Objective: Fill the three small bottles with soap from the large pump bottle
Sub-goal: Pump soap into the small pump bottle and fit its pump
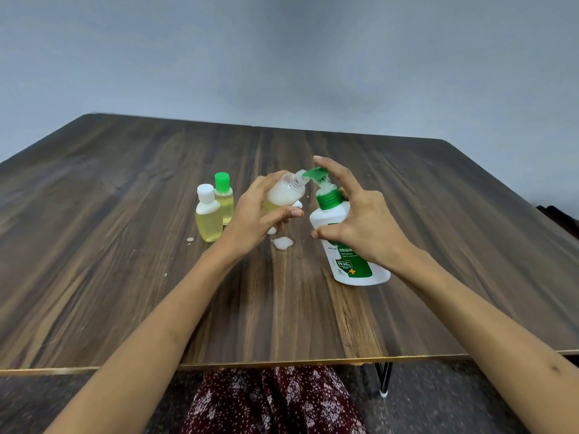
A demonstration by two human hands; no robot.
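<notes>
Soap from the large pump bottle point(351, 245) is going into the third small bottle point(283, 195), which the left hand point(253, 220) is holding tilted, its open neck meeting the green pump spout point(315, 173). That hand's grip is curling round the bottle's body, thumb across the front. The right hand point(360, 223) is gripping the pump bottle's shoulder, thumb in front, while its forefinger is lying over the pump head. The pump bottle is leaning toward the left, near the middle of the tabletop point(125, 277).

Two capped small bottles, one with a white cap point(208, 214) and one with a green cap point(224, 198), are standing upright just left of the hands, holding yellowish liquid, so this looks like the last fill. White foam is showing in the held bottle, and soap blobs point(283, 243) are lying on the tabletop beneath it.

Next, I judge, more pumping is needed with spout and neck kept aligned, then capping; no loose cap is showing.

On the label, "ORIGIN" and "99.9%" are reading clearly, beside an orange cross; the brand name is hidden.
</notes>
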